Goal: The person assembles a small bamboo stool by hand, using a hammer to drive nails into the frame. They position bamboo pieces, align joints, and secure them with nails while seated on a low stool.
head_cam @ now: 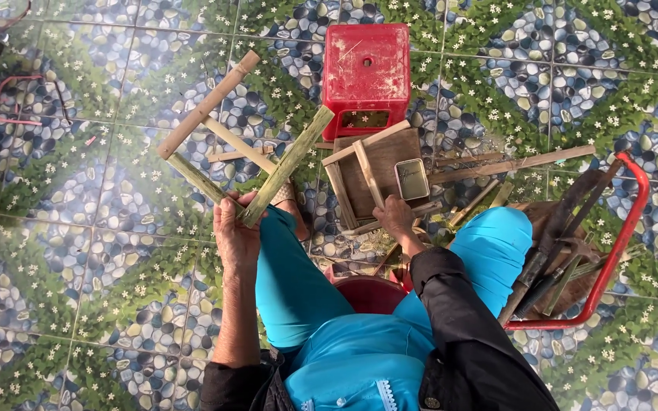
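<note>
My left hand (235, 228) grips a small frame of bamboo sticks (231, 137), holding it up by its lower corner where two green pieces meet. The frame has a thicker pale pole across the top and thinner cross sticks. My right hand (394, 215) reaches down onto a small wooden board (387, 156) on the floor, fingers curled by loose bamboo strips; whether it grips one is unclear. A small rectangular metal tin (411, 179) sits on that board just above the right hand.
A red plastic stool (367, 68) stands beyond the board. Loose bamboo slats (512, 164) lie to the right. A red metal-framed rack (611, 251) holds a long knife and tools at my right knee. Patterned pebble-and-flower tiles cover the floor.
</note>
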